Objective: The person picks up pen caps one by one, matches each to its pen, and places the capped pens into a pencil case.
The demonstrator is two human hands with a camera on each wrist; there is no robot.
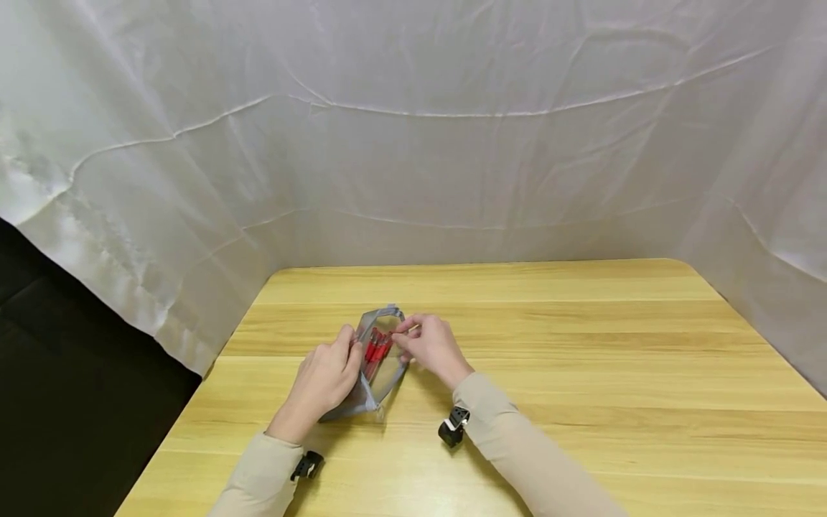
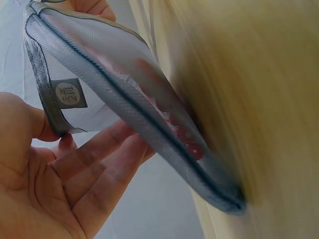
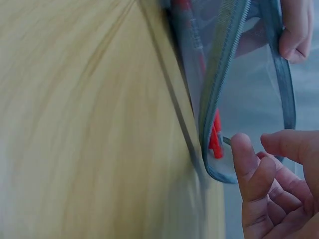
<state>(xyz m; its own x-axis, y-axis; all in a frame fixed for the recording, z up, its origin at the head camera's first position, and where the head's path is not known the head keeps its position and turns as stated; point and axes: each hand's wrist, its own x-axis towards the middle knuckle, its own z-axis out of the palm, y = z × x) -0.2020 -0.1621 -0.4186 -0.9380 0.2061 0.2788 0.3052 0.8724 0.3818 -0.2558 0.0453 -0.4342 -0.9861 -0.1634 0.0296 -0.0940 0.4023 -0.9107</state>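
A grey-blue mesh zip pouch stands unzipped on the table, its mouth spread wide. Several red pens lie inside it; they show blurred through the mesh in the left wrist view. My left hand pinches the pouch's rim between thumb and finger, its other fingers supporting the side, near a small square label. At the mouth's opposite edge is my right hand. In the right wrist view its thumb and forefinger stand apart, a fingertip close to the pen ends, with the remaining fingers loosely bent.
The wood-grain table extends to the right of both hands. Pale cloth hangs behind the table and along its sides. A dark area lies beyond the left edge. Each wrist carries a small black camera.
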